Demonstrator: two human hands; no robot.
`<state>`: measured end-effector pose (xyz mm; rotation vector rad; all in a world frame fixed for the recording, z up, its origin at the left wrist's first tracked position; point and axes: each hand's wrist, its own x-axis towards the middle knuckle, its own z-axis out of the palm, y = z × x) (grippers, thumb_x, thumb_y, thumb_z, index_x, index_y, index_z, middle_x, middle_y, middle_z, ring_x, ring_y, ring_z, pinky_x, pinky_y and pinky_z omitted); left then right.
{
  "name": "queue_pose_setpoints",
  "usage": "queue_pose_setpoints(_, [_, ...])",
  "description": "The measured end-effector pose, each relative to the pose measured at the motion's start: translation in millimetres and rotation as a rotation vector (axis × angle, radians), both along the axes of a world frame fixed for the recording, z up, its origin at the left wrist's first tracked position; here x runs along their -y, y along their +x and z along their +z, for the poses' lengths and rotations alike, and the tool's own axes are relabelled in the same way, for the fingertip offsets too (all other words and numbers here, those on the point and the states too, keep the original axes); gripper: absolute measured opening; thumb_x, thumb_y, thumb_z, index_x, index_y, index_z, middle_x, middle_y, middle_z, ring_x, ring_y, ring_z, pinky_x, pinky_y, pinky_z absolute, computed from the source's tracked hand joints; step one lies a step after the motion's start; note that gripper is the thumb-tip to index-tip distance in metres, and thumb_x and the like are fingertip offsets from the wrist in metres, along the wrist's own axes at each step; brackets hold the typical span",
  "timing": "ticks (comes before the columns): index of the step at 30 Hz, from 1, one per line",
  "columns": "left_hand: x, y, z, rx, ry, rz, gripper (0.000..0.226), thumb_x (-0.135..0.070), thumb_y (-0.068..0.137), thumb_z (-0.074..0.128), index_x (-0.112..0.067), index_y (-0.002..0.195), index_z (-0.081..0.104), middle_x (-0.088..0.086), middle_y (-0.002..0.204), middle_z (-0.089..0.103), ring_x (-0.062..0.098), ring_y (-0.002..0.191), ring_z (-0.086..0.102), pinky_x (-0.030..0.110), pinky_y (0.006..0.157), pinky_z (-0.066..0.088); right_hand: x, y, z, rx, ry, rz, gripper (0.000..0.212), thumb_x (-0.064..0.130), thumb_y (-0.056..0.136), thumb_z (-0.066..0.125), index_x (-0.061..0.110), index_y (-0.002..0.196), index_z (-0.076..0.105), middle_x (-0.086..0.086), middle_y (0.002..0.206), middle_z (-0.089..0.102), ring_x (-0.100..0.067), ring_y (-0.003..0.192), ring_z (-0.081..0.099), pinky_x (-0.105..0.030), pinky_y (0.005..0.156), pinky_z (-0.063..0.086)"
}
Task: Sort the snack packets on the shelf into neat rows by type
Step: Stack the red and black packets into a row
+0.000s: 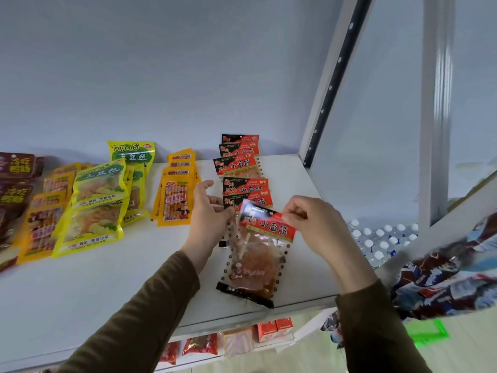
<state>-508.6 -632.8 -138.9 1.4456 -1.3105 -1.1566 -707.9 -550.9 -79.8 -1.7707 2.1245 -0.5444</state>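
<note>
Both hands meet over a red packet (255, 249) at the front of the white shelf (94, 286). The right hand (317, 224) pinches the packet's red header at its right end, fingers (294, 215) curled tight on it. The left hand (208, 211) grips the left edge of the same packet between thumb and curled fingers, with the forefinger lifted. The packet lies tilted, its clear lower part and black bottom strip reaching toward the shelf's front edge; whether it rests flat on the shelf or is partly lifted cannot be told.

Behind it runs a row of matching red packets (240, 168) toward the back wall, each overlapping the next — the nearest of them just behind the held one. To the left of that row sits a small stack of orange packets (176, 200), and further left a cluster of yellow-green packets (99, 200) lies over more orange ones. Dark brown packets (16, 179) sit at the far left edge.

Below the shelf's front edge a lower shelf holds red boxes (274, 328). To the right, beyond the shelf post (336, 76), stand capped water bottles (382, 240) — and a heap of blue and brown wrappers (443, 281) nearer by.
</note>
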Motion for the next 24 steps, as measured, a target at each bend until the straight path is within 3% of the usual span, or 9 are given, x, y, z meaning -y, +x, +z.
queue_pose_setpoints(4, [-5.0, -7.1, 3.4, -0.031, 0.021, 0.05, 0.062, -0.014, 0.091, 0.074, -0.03, 0.138, 0.037, 0.006, 0.115, 0.057, 0.028, 0.093, 0.071, 0.045, 0.062, 0.063, 27.8, 16.9, -11.0, -0.026, -0.138, 0.057, 0.015, 0.021, 0.099, 0.061, 0.028, 0.086, 0.065, 0.014, 0.083, 0.068, -0.002, 0.077, 0.063, -0.025, 0.069, 0.052])
queue_pose_setpoints(6, [-8.7, -8.4, 10.3, -0.135, 0.048, 0.081, 0.044, -0.018, 0.099, 0.064, -0.026, 0.135, 0.04, 0.007, 0.119, 0.058, 0.026, 0.095, 0.072, 0.041, 0.062, 0.062, 41.8, 21.8, -25.2, 0.022, -0.168, 0.076, 0.013, 0.017, 0.098, 0.062, 0.025, 0.09, 0.068, 0.012, 0.088, 0.067, -0.005, 0.081, 0.062, -0.026, 0.073, 0.052])
queue_pose_setpoints(9, [-26.4, -2.9, 20.6, -0.186, -0.007, 0.077, 0.019, -0.026, 0.109, 0.043, -0.023, 0.128, 0.046, -0.001, 0.119, 0.061, -0.003, 0.093, 0.068, 0.015, 0.063, 0.055, 47.7, 30.0, -41.0, 0.137, -0.231, 0.029, 0.017, 0.024, 0.1, 0.062, 0.024, 0.113, 0.072, 0.006, 0.109, 0.067, -0.007, 0.096, 0.061, -0.022, 0.084, 0.05])
queue_pose_setpoints(11, [-45.1, 3.1, 18.2, -0.171, -0.04, -0.014, 0.03, -0.036, 0.11, 0.04, -0.024, 0.137, 0.044, -0.004, 0.133, 0.056, -0.015, 0.103, 0.059, 0.009, 0.08, 0.049, 42.6, 33.0, -49.9, 0.189, -0.283, -0.057, 0.034, 0.03, 0.099, 0.062, 0.026, 0.133, 0.063, 0.004, 0.128, 0.06, -0.01, 0.115, 0.055, -0.029, 0.099, 0.05])
queue_pose_setpoints(13, [-60.9, 6.5, 11.7, -0.157, -0.005, -0.105, 0.064, -0.048, 0.106, 0.043, -0.028, 0.161, 0.017, -0.009, 0.158, 0.038, -0.009, 0.128, 0.046, 0.02, 0.103, 0.041, 34.4, 31.5, -56.4, 0.31, -0.266, -0.135, 0.049, 0.04, 0.099, 0.06, 0.027, 0.145, 0.049, 0.003, 0.145, 0.049, -0.014, 0.132, 0.046, -0.035, 0.109, 0.045])
queue_pose_setpoints(15, [-66.1, 3.5, 5.6, -0.224, 0.022, -0.138, 0.071, -0.043, 0.107, 0.043, -0.033, 0.163, 0.001, -0.019, 0.151, 0.044, -0.017, 0.119, 0.052, 0.015, 0.098, 0.045, 24.5, 32.0, -60.1, 0.526, -0.172, -0.154, 0.06, 0.051, 0.098, 0.053, 0.03, 0.153, 0.038, 0.002, 0.155, 0.042, -0.016, 0.141, 0.042, -0.043, 0.113, 0.043])
queue_pose_setpoints(17, [-65.8, -6.2, 0.6, -0.293, 0.048, -0.17, 0.065, -0.032, 0.11, 0.041, -0.035, 0.163, 0.003, -0.022, 0.138, 0.054, -0.014, 0.111, 0.061, 0.011, 0.085, 0.052, 18.3, 35.6, -62.1, 0.683, -0.112, -0.128, 0.064, 0.054, 0.099, 0.047, 0.031, 0.156, 0.031, 0.005, 0.153, 0.045, -0.014, 0.14, 0.045, -0.041, 0.109, 0.048])
queue_pose_setpoints(20, [-64.4, -18.5, -0.1, -0.288, 0.035, -0.207, 0.053, -0.029, 0.11, 0.04, -0.042, 0.157, 0.02, -0.009, 0.139, 0.059, 0.008, 0.123, 0.062, 0.031, 0.095, 0.058, 18.0, 42.6, -60.7, 0.709, -0.141, -0.062, 0.046, 0.033, 0.107, 0.046, 0.031, 0.152, 0.037, 0.016, 0.126, 0.057, 0.005, 0.114, 0.056, -0.016, 0.094, 0.051])
queue_pose_setpoints(24, [-61.8, -18.5, 12.8, -0.269, 0.067, -0.206, 0.053, -0.03, 0.109, 0.042, -0.043, 0.155, 0.017, -0.01, 0.151, 0.048, 0.003, 0.123, 0.058, 0.012, 0.08, 0.054, 19.1, 38.0, -55.3, 0.754, -0.135, -0.073, 0.055, 0.037, 0.106, 0.046, 0.029, 0.158, 0.028, 0.015, 0.131, 0.057, -0.004, 0.12, 0.057, -0.027, 0.099, 0.052])
